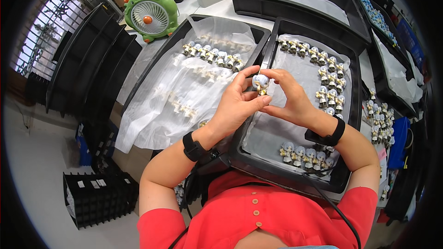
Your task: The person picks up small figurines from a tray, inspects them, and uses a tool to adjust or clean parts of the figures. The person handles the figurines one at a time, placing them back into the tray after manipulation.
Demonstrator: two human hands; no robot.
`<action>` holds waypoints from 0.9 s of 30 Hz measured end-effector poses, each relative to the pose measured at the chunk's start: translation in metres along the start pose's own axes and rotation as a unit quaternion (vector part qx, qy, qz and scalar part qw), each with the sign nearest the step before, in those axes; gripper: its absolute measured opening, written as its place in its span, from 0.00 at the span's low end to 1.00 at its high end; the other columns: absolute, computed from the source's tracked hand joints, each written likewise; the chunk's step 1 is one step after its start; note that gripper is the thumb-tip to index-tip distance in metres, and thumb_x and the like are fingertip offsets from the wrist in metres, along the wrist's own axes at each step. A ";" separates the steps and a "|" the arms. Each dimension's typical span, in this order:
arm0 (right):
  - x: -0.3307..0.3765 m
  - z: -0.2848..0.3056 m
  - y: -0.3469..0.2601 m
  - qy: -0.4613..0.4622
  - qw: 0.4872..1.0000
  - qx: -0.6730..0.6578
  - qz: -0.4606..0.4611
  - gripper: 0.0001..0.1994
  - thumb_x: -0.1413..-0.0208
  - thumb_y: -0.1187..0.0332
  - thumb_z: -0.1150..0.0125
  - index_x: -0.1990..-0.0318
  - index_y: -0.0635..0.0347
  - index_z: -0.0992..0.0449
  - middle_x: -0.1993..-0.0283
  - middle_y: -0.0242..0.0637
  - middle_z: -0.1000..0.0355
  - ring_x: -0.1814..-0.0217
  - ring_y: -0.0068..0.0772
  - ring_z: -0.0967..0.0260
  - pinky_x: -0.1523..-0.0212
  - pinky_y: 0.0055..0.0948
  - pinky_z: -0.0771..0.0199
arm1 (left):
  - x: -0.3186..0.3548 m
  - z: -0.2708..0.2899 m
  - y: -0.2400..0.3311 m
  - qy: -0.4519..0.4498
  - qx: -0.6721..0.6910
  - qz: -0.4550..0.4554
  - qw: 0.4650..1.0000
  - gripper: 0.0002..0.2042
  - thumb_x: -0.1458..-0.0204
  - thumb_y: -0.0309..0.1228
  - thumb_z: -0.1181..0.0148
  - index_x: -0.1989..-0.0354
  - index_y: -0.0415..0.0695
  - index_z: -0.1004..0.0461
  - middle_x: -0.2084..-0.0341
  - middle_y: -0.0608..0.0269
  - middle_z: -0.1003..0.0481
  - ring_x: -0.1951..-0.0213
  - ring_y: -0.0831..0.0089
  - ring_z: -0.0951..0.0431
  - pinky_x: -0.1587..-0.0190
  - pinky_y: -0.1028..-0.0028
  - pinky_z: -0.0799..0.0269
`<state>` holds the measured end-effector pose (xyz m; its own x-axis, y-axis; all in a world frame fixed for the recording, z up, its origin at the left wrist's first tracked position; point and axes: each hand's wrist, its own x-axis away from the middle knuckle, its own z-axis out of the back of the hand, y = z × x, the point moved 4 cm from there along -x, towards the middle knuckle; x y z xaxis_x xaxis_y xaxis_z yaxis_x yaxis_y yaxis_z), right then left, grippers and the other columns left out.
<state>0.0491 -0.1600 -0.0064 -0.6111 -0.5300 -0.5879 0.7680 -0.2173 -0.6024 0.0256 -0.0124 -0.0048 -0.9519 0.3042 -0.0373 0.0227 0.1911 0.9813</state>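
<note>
Report on the held piece: a small figurine with a pale head is kept roughly upright over the neighbouring rims of two black trays. By the left hand it is pinched narrowly between thumb and fingers; the right hand is arched wide, its index fingertip at the head, and whether its thumb bears on the piece cannot be told. Fingertip holding is judged to be used so that most surfaces are left visible and small parts spared pressure.

With the held piece as dial centre, similar figurines are ranked at three o'clock in the right tray, and a further row at five o'clock. White lining is laid beneath, presumably against scuffing. At nine o'clock, the left tray is partly covered by a translucent sheet, probably for separating layers
</note>
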 end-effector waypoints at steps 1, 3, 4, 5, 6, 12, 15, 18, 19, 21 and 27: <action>0.000 0.000 0.000 0.000 1.000 0.004 0.004 0.36 0.64 0.69 0.29 0.44 0.60 0.38 0.47 0.44 0.36 0.46 0.45 0.37 0.47 0.36 0.36 | 0.000 0.000 0.000 0.001 0.001 0.000 1.000 0.31 0.51 0.22 0.41 0.39 0.39 0.49 0.59 0.59 0.35 0.56 0.73 0.27 0.54 0.77 0.29; -0.001 0.000 0.000 0.001 1.000 0.011 0.013 0.36 0.64 0.70 0.29 0.43 0.60 0.38 0.47 0.44 0.36 0.45 0.45 0.38 0.46 0.36 0.37 | 0.000 0.000 0.000 0.004 0.003 -0.002 1.000 0.31 0.51 0.22 0.41 0.39 0.40 0.49 0.60 0.60 0.35 0.55 0.73 0.27 0.54 0.77 0.29; -0.002 0.000 0.000 -0.001 1.000 0.015 0.013 0.36 0.64 0.69 0.28 0.43 0.59 0.38 0.47 0.44 0.36 0.45 0.45 0.38 0.46 0.36 0.37 | 0.000 0.000 -0.001 0.006 0.001 -0.004 1.000 0.30 0.50 0.22 0.41 0.39 0.40 0.48 0.59 0.60 0.35 0.55 0.73 0.27 0.54 0.77 0.29; -0.002 0.001 -0.001 -0.003 1.000 0.018 0.013 0.36 0.64 0.69 0.28 0.43 0.59 0.39 0.47 0.44 0.36 0.45 0.45 0.38 0.46 0.36 0.37 | -0.001 0.001 -0.002 0.008 -0.001 -0.006 1.000 0.30 0.50 0.22 0.42 0.39 0.40 0.47 0.59 0.60 0.35 0.55 0.73 0.27 0.54 0.77 0.29; -0.003 0.002 -0.002 -0.004 1.000 0.021 0.013 0.37 0.64 0.69 0.28 0.43 0.59 0.39 0.46 0.44 0.36 0.44 0.45 0.38 0.45 0.36 0.37 | -0.001 0.001 -0.002 0.010 -0.002 -0.007 1.000 0.29 0.50 0.22 0.42 0.40 0.40 0.47 0.59 0.60 0.35 0.55 0.74 0.28 0.54 0.77 0.30; -0.007 0.019 -0.004 0.041 0.999 -0.022 0.002 0.24 0.56 0.68 0.33 0.50 0.60 0.33 0.50 0.42 0.33 0.48 0.40 0.35 0.48 0.32 0.36 | -0.002 0.004 -0.003 0.025 0.009 -0.009 1.000 0.26 0.50 0.21 0.43 0.41 0.39 0.44 0.56 0.58 0.33 0.57 0.73 0.26 0.53 0.77 0.30; -0.001 0.027 0.013 0.043 0.992 -0.062 -0.104 0.10 0.46 0.69 0.43 0.58 0.62 0.29 0.56 0.39 0.30 0.53 0.34 0.33 0.53 0.26 0.35 | -0.002 0.002 -0.002 0.021 0.016 -0.001 1.000 0.26 0.50 0.21 0.43 0.42 0.39 0.43 0.56 0.58 0.33 0.57 0.72 0.26 0.53 0.77 0.30; -0.005 0.029 0.007 0.084 0.990 -0.065 -0.095 0.09 0.42 0.70 0.49 0.57 0.62 0.28 0.60 0.36 0.29 0.55 0.29 0.32 0.56 0.23 0.35 | -0.002 0.001 -0.001 0.012 0.010 -0.001 1.000 0.26 0.50 0.21 0.43 0.42 0.39 0.43 0.56 0.58 0.33 0.56 0.72 0.26 0.52 0.77 0.30; -0.006 0.028 0.007 0.097 0.990 -0.069 -0.079 0.10 0.43 0.70 0.48 0.55 0.61 0.28 0.59 0.36 0.29 0.54 0.29 0.33 0.55 0.24 0.35 | -0.002 0.000 -0.001 0.011 0.011 -0.003 1.000 0.26 0.50 0.21 0.43 0.42 0.39 0.43 0.56 0.58 0.33 0.56 0.72 0.26 0.52 0.76 0.30; -0.006 0.023 0.006 0.074 0.991 -0.080 -0.078 0.15 0.45 0.68 0.45 0.50 0.60 0.31 0.57 0.36 0.29 0.53 0.30 0.33 0.53 0.28 0.35 | -0.001 -0.001 0.000 0.008 0.011 -0.008 1.000 0.26 0.50 0.21 0.43 0.41 0.39 0.43 0.56 0.58 0.33 0.56 0.72 0.26 0.52 0.76 0.29; 0.000 0.004 0.003 -0.002 0.997 -0.068 -0.042 0.37 0.60 0.64 0.30 0.41 0.57 0.40 0.54 0.39 0.33 0.51 0.34 0.35 0.50 0.33 0.36 | -0.004 -0.001 -0.002 -0.025 0.118 0.035 0.992 0.26 0.47 0.25 0.45 0.40 0.40 0.45 0.52 0.55 0.32 0.56 0.68 0.26 0.54 0.72 0.27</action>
<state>0.0524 -0.1640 -0.0063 -0.6707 -0.5185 -0.5304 0.6812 -0.1478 -0.7170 0.0288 -0.0145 -0.0067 -0.9293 0.3691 0.0148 0.1650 0.3787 0.9107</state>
